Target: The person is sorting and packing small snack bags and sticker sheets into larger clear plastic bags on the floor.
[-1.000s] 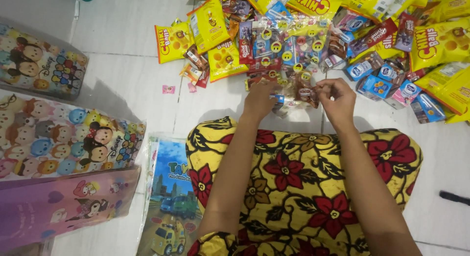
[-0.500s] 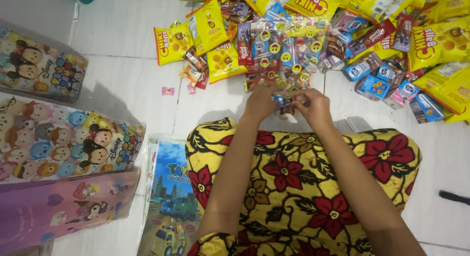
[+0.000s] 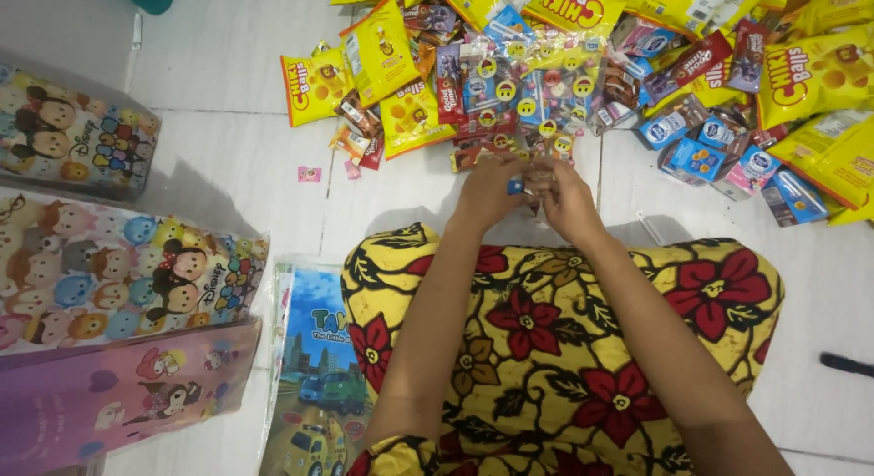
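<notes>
My left hand (image 3: pixel 487 192) and my right hand (image 3: pixel 566 201) meet just beyond my knees, fingers pinched together on a small clear-wrapped sweet packet with a blue spot (image 3: pixel 519 186). The packet is mostly hidden between my fingers. Right in front of the hands lies a clear strip of round smiley-face sweets (image 3: pixel 528 98), part of a big heap of snacks on the white tiled floor (image 3: pixel 237 167). My lap is covered by yellow cloth with red flowers (image 3: pixel 546 330).
Yellow snack bags (image 3: pixel 314 86), small blue boxes (image 3: pixel 696 156) and red wafer packs (image 3: pixel 699 57) fill the far side. Cartoon-printed gift bags (image 3: pixel 118 276) lie stacked at left, a car-printed bag (image 3: pixel 319 376) beside my knee. A pink sweet (image 3: pixel 309 174) lies loose.
My right hand has moved left and closed in on my left hand, so both now pinch the small packet together. The view has shifted slightly.
</notes>
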